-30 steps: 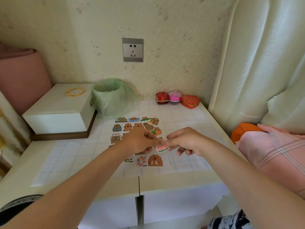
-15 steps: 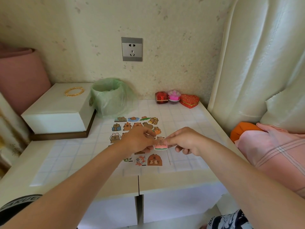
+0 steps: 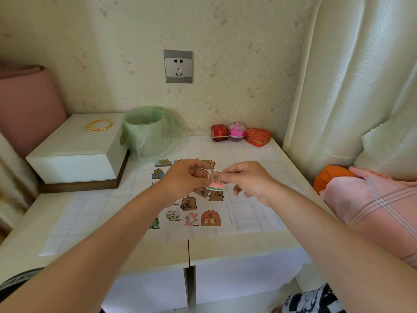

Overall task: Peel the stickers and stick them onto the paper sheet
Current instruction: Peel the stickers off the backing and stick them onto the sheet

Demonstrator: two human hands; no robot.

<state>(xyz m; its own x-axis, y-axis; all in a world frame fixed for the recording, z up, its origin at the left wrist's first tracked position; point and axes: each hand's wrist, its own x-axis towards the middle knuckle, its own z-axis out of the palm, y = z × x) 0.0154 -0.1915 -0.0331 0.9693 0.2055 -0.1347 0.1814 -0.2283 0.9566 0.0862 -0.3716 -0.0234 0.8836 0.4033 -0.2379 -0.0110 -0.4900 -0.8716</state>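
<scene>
At the frame centre, above the sheet, the left hand and right hand each pinch the sticker in a narrow grip, and I think its backing should be peeled slowly from one edge.

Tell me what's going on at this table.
A person holds a small brown capybara sticker with a pink and green base between both hands, raised above the white grid-lined paper sheet. The left hand pinches its left edge, the right hand its right edge. More cartoon animal stickers lie flat on the sheet beneath. Whether the held sticker's backing is off yet cannot be told.
</scene>
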